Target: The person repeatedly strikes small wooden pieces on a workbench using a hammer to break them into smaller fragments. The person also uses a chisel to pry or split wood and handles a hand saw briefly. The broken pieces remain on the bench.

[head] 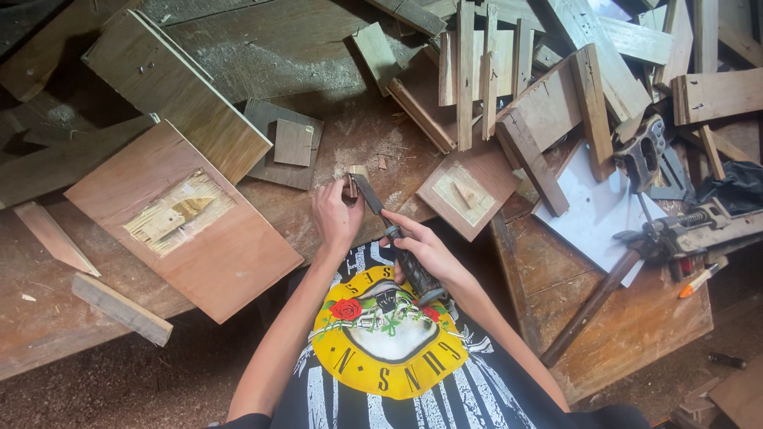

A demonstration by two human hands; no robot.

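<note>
My left hand (334, 213) pinches a small wooden block (354, 179) against the workbench edge. My right hand (425, 248) grips the dark handle of a chisel (389, 230). Its metal blade points up and left, with the tip touching the small block. Both hands sit close together over the front edge of the worn wooden bench (334, 135).
A large plywood panel (191, 230) with a torn patch lies to the left. A square board (467, 191) lies just right of the hands. Scrap planks (556, 71) pile at the back right. A metal clamp (675, 230), a hammer handle (592, 306) and an orange pencil (698, 282) lie on the right.
</note>
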